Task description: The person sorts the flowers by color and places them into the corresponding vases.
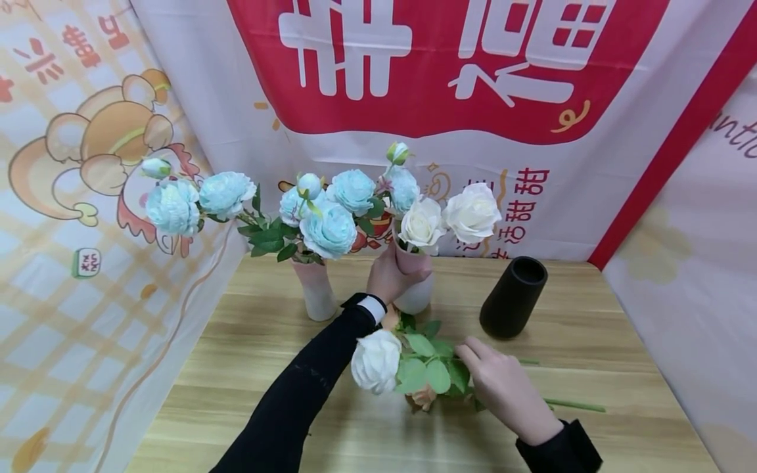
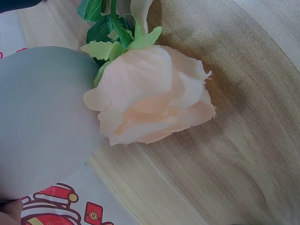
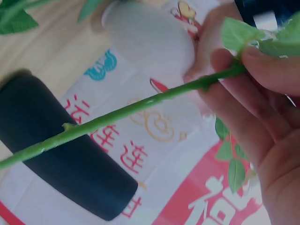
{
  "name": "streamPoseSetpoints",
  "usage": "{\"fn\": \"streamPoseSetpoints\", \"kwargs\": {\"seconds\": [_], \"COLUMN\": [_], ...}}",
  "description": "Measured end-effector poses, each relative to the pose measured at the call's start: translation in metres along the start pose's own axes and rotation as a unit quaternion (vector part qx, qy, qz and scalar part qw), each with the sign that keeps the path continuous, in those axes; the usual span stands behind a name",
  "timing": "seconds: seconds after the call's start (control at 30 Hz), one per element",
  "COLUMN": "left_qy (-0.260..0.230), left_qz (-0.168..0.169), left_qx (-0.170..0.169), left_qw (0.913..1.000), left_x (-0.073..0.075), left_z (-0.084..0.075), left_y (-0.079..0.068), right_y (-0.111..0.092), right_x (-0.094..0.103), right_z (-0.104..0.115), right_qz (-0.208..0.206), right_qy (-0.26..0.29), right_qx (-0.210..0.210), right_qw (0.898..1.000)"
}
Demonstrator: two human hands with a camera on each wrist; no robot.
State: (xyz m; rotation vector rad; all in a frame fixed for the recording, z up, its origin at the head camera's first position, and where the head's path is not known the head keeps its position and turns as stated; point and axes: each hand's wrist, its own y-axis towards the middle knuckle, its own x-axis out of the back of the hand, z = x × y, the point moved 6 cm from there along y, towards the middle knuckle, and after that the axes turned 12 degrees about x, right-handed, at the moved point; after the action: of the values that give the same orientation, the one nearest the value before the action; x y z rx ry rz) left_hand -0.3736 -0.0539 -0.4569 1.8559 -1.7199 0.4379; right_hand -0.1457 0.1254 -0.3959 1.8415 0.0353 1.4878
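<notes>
My left hand (image 1: 388,274) grips a pink-and-white vase (image 1: 414,297) near its top. White roses (image 1: 472,213) stand in this vase. My right hand (image 1: 504,389) pinches the green stem (image 3: 140,104) of a white rose (image 1: 376,361), whose bloom points left, low over the table. Green leaves (image 1: 421,368) spread between bloom and fingers. Beneath them lies a peach rose (image 1: 423,397), partly hidden. Another peach rose (image 2: 152,98) appears beside the pale vase wall (image 2: 42,117) in the left wrist view.
A second pink-and-white vase (image 1: 317,292) with light blue flowers (image 1: 328,228) stands on the left, several blooms leaning outward. To the right is an upright black vase (image 1: 513,299). A loose stem (image 1: 575,405) lies on the wooden table (image 1: 621,348). Printed cloth (image 1: 544,190) hangs behind.
</notes>
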Motion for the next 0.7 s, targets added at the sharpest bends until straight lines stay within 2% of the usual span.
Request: {"fn": "streamPoseSetpoints", "kwargs": {"seconds": [0.17, 0.37, 0.47, 0.7], "left_qy": [0.010, -0.003, -0.008, 0.027], "left_qz": [-0.009, -0.009, -0.006, -0.009], "left_qx": [-0.001, -0.016, -0.021, -0.007], "left_qw": [0.9999, 0.9998, 0.9997, 0.9996], "left_x": [-0.001, -0.002, -0.004, -0.004], "left_z": [0.003, 0.005, 0.007, 0.008], "left_y": [0.001, 0.002, 0.004, 0.004], "right_y": [0.005, 0.018, 0.024, 0.030], "right_x": [0.022, 0.043, 0.047, 0.052], "right_z": [-0.010, -0.015, -0.018, -0.027], "right_qz": [-0.071, -0.171, -0.197, -0.239], "right_qy": [0.007, 0.019, 0.029, 0.040], "right_qx": [-0.014, -0.010, -0.011, -0.041], "right_qw": [0.997, 0.985, 0.980, 0.969]}}
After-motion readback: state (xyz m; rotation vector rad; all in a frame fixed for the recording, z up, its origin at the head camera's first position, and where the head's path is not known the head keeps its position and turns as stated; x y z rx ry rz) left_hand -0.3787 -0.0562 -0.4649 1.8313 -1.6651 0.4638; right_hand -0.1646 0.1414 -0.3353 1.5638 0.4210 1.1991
